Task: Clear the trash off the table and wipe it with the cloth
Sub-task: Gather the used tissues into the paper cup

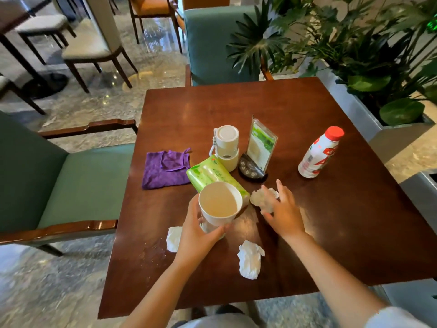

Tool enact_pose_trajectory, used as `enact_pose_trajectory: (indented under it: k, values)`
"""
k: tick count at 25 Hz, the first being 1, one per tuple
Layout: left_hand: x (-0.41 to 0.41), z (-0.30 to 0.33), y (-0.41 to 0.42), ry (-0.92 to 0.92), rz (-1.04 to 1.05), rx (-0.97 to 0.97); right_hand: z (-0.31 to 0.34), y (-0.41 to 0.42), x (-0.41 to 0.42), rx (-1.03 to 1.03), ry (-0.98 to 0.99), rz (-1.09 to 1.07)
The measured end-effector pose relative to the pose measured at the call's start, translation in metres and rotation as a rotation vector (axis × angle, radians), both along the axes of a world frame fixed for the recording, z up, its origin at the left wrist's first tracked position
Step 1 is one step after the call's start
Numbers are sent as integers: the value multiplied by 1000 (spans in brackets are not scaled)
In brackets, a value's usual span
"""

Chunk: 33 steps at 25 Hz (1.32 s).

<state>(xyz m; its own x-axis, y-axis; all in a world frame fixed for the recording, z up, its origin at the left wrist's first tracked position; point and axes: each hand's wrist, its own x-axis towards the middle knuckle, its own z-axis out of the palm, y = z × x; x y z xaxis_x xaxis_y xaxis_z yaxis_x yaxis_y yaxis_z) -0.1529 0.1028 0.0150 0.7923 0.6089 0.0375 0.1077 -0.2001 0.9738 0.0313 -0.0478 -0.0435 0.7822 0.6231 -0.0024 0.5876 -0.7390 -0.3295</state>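
Wooden table (307,233): carrying everything named below.
Left hand (198,235): fingers wrapping around a white paper cup (218,204), holding it near the table's front left.
Right hand (281,209): fingers spreading open, touching a crumpled tissue (261,197) just right of the cup.
Other tissues: one (249,259) lying below the cup, another (173,237) showing left of the left hand.
Purple cloth (165,169): lying at the table's left edge, beyond the cup.

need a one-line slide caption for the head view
Left hand grips paper cup; right hand reaches a crumpled tissue; purple cloth untouched.
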Motion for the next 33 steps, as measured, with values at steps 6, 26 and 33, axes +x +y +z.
enact_pose_trajectory:
  k: [6, 26, 33]
  values:
    - [-14, 6, 7, 11, 13, 40, -36, 3, 13, -118, 51, 126]
    - [-14, 18, 4, -85, -29, 95, 104, 36, -101, 438, -95, 367]
    - [-20, 20, 8, -73, -26, 140, 100, 38, -110, 315, -64, 447]
